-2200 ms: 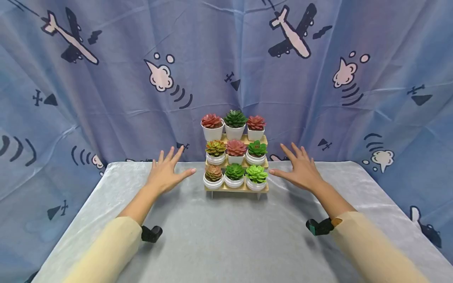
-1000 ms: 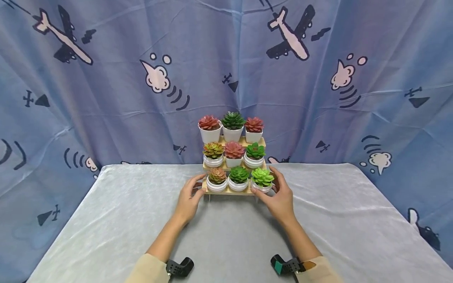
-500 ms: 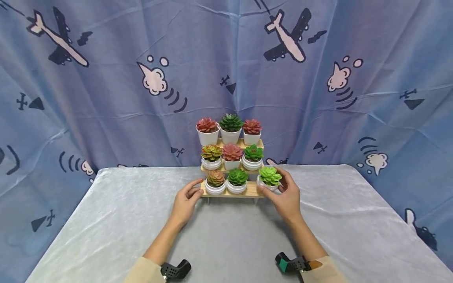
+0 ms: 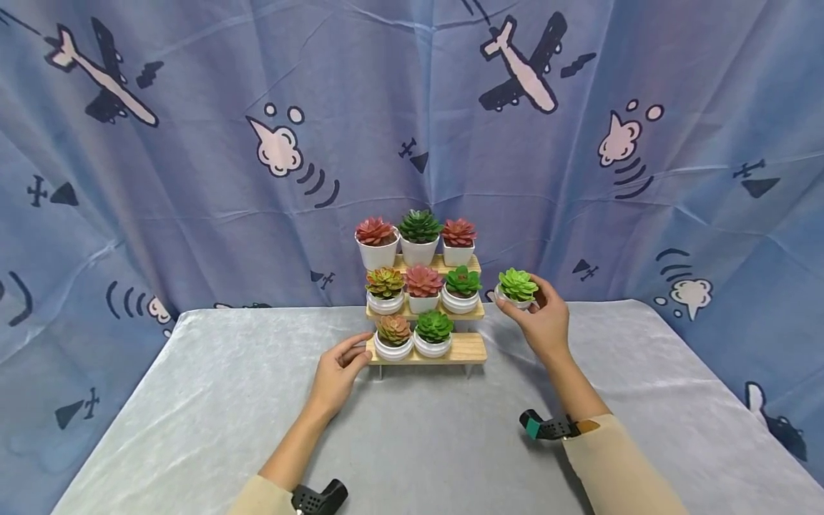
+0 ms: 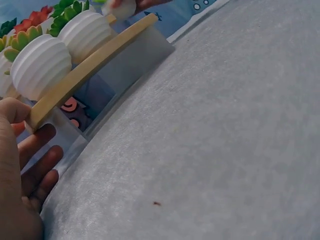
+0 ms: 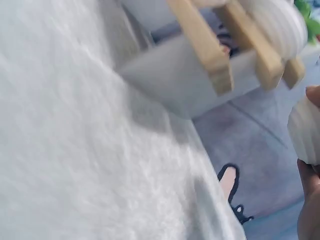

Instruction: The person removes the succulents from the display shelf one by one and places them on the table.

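My right hand [image 4: 546,320] holds a light-green succulent [image 4: 517,284] in a white ribbed pot, up in the air to the right of a three-tier wooden plant stand [image 4: 468,348]. In the right wrist view the pot [image 6: 304,131] sits between thumb and fingers at the edge of the picture. My left hand [image 4: 337,375] pinches the left end of the stand's lowest board [image 5: 90,74]. On that board stand an orange-brown succulent [image 4: 393,330] and a dark-green succulent [image 4: 434,327], with bare wood at its right end.
The middle tier bears a yellow-red succulent [image 4: 385,283], a pink succulent [image 4: 423,282] and a green succulent [image 4: 463,282]. More potted succulents line the top tier. A grey cloth [image 4: 425,443] covers the table, and a blue printed curtain [image 4: 360,107] hangs behind.
Both hands came in to the stand. The right hand took the light-green succulent off the lowest board's right end and carried it up and right. The left hand keeps hold of the board's left end.
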Demonstrator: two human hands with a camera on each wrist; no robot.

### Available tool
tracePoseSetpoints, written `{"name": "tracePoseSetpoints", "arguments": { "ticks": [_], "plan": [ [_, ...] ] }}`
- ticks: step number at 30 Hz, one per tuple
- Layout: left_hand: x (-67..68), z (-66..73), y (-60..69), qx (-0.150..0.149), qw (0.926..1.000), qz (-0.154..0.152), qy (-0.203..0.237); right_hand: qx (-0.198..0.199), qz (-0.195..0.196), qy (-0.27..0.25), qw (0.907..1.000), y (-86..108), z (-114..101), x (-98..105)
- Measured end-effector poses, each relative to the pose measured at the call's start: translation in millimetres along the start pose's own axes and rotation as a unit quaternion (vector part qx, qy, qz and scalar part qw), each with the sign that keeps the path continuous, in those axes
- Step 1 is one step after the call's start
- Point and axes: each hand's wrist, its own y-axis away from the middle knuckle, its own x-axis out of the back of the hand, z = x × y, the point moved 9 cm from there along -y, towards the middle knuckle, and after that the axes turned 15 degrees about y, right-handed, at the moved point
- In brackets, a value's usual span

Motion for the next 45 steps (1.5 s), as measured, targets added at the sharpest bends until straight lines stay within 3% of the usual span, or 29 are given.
{"name": "tracePoseSetpoints", "arguments": {
  "ticks": [8, 15, 27, 45],
  "plan": [
    [-0.5, -4.2, 0.5, 0.006, 1.0000, 0.000, 0.002, -0.036, -0.028, 0.044, 0.9980, -14.0, 37.5, -19.0],
    [2.3, -4.0, -0.9, 0.012, 0.9999, 0.006, -0.011, -0.070, -0.019, 0.042, 0.9965, -17.6, 68.5, -27.3],
    [1.4, -3.2, -1.7, 0.019, 0.9998, 0.007, -0.009, -0.068, -0.043, 0.124, 0.9891, -16.1, 77.4, -34.2],
    [1.1, -2.9, -2.8, 0.007, 0.9998, 0.009, -0.016, -0.082, -0.076, 0.135, 0.9845, -14.3, 79.9, -36.1]
  ]
}}
